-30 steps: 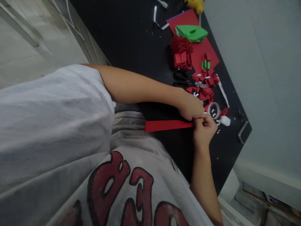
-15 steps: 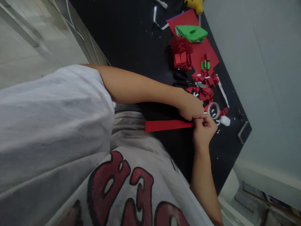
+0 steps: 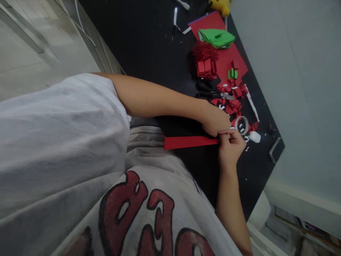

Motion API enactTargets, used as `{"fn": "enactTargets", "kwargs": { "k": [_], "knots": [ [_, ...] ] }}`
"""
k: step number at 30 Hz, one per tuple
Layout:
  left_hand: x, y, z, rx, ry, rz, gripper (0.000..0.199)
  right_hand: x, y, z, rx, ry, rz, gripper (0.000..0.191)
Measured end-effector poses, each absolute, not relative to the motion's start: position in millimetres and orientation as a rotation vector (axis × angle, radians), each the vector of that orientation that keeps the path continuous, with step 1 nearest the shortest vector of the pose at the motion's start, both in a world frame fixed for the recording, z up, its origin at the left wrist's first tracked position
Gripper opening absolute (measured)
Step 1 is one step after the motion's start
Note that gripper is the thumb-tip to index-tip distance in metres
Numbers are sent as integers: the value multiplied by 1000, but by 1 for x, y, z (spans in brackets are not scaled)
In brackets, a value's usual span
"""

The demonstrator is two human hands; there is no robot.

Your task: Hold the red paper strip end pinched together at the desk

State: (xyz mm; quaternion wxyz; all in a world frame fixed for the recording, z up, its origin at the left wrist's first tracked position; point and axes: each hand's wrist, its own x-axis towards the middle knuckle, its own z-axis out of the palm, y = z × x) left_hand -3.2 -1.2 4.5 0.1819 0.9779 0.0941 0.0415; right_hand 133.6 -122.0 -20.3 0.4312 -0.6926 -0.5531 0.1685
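A long red paper strip (image 3: 190, 142) stretches from over my lap to my two hands at the table's front edge. My right hand (image 3: 231, 146) pinches its far end between thumb and fingers. Curled against that same end is my left hand (image 3: 216, 120), its back to me and its fingertips mostly hidden. The hands meet at the fingertips, so the crease or edge between them cannot be made out. Just beyond them lie a clear tape roll (image 3: 242, 125) and small red folded paper pieces (image 3: 233, 106). Black-handled scissors (image 3: 210, 93) rest past my left wrist.
A red folded paper stack (image 3: 206, 68), green folded paper (image 3: 217, 38) and a red sheet (image 3: 234, 58) lie farther along the black table (image 3: 149, 46). A white case (image 3: 255, 137) and a phone (image 3: 277, 150) are near the wall (image 3: 301, 71). A yellow toy (image 3: 220, 6) sits at the top.
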Motion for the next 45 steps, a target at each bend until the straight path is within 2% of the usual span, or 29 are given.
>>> {"fn": "enactTargets", "kwargs": {
  "k": [17,24,35,45],
  "knots": [
    [-1,0,2,2701,277,196,16,134,-121,-20,-1736,-1376,423,10],
    [-3,-2,5,2771,261,115,26,134,-122,-20,-1742,-1367,424,10],
    [-4,-2,6,2790,243,118,27,135,-123,-20,-1757,-1387,420,11],
    [-4,-2,6,2737,254,158,19,134,-122,-19,-1747,-1372,429,12]
  ]
}}
